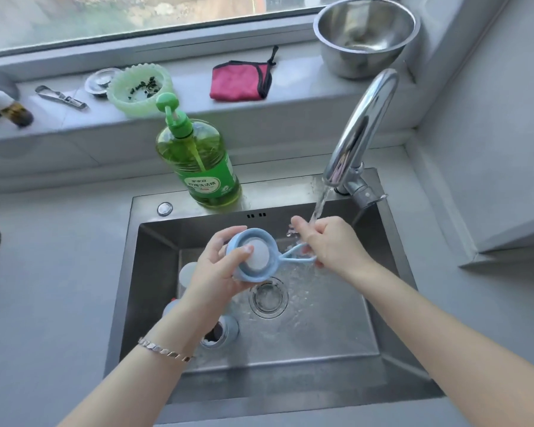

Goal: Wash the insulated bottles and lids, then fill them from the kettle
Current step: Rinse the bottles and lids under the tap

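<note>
Over the steel sink (pixel 392 303) my left hand (pixel 216 266) grips a light blue bottle lid (pixel 256 257), its white inner face turned up toward me. My right hand (pixel 327 241) pinches the lid's thin blue carrying loop (pixel 293 255) under the stream running from the chrome tap (pixel 361 124). An open insulated bottle (pixel 221 332) lies in the basin below my left wrist, its dark mouth showing. More pale pieces (pixel 187 274) lie at the basin's left side, partly hidden by my left arm.
A green dish-soap pump bottle (pixel 204 161) stands on the sink's back rim. On the window sill sit a steel bowl (pixel 364 35), a pink cloth (pixel 241 81), a green plastic basket (pixel 139 87), a metal strainer (pixel 101 81), tongs (pixel 62 98) and a small spray bottle (pixel 7 107). Grey counter surrounds the sink.
</note>
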### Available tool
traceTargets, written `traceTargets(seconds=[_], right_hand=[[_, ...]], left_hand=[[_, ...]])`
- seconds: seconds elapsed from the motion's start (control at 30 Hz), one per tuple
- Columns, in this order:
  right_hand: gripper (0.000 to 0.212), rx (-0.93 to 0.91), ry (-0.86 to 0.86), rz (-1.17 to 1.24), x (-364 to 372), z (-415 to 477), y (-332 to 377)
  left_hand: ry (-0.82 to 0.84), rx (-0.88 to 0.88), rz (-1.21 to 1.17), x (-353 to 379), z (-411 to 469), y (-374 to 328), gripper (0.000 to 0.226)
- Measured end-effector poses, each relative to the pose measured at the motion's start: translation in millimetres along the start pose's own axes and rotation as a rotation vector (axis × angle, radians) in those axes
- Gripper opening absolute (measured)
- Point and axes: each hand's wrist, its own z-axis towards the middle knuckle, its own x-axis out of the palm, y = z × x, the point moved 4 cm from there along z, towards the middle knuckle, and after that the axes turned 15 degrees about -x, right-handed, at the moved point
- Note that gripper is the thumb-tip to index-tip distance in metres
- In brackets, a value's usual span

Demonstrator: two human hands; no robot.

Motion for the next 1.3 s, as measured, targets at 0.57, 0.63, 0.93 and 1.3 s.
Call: traceTargets(seconds=[0.57, 0.63, 0.93, 1.3], right_hand=[[0.05, -0.148, -0.007, 0.108, -5.2, -35.7, -8.3], [0.045, -0.17, -0.034, 0.116, -7.5, -38.1, -9.0], [0.042, 0.264, -0.041, 0.471, -15.9, -38.0, -28.7], [0.035, 0.261, -0.042, 0.543, -11.1, -38.7, -29.9]], left_hand=[[0.201, -0.272, 0.229, 48.5, 17.6, -2.0, 0.042], [0.246, -0.233, 0.173, 50.7, 17.1, -0.4, 0.037], [0.229, -0.211, 0.223, 62.7, 24.5, 2.7, 0.038], [-0.048, -0.235, 0.325, 59.3, 29.1, 0.9, 0.038]])
